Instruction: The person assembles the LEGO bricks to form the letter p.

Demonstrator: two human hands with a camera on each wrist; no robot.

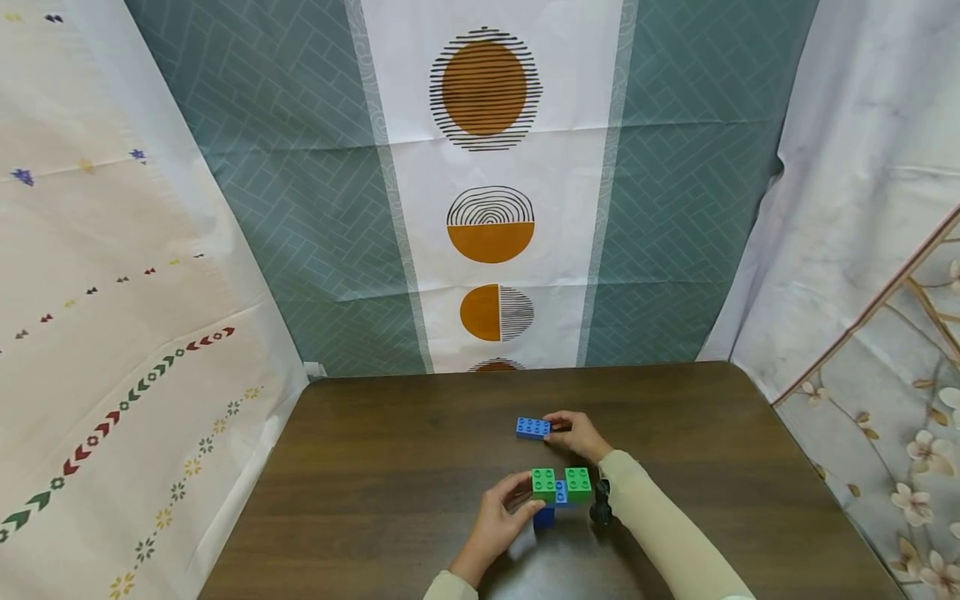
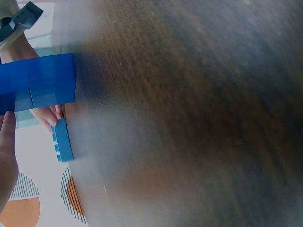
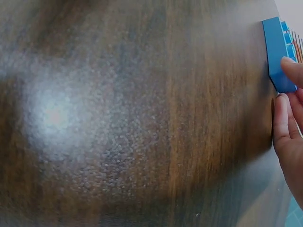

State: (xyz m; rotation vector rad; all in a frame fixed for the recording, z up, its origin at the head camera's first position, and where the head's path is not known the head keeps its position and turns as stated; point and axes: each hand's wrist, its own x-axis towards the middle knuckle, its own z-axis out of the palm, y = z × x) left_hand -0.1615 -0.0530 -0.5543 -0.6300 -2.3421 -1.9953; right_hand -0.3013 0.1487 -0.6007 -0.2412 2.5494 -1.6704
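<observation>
A built stack of toy bricks stands at the table's near middle: a left green brick (image 1: 543, 485) and a right green brick (image 1: 578, 484) sit apart on a light blue brick (image 1: 560, 492), above darker blue bricks (image 2: 52, 80). My left hand (image 1: 495, 521) holds this stack at its left side, thumb in front and fingers behind. Farther back on the table lies a loose blue brick (image 1: 532, 428) with two rows of studs. My right hand (image 1: 576, 435) pinches its right end; the right wrist view shows the thumb against the loose brick (image 3: 279, 56).
The brown wooden table (image 1: 375, 475) reaches back to a green and white patterned cloth (image 1: 495, 167). Patterned white cloths hang at the left (image 1: 112, 333) and right (image 1: 862, 292). A black device (image 1: 601, 502) is on the right wrist, close beside the stack.
</observation>
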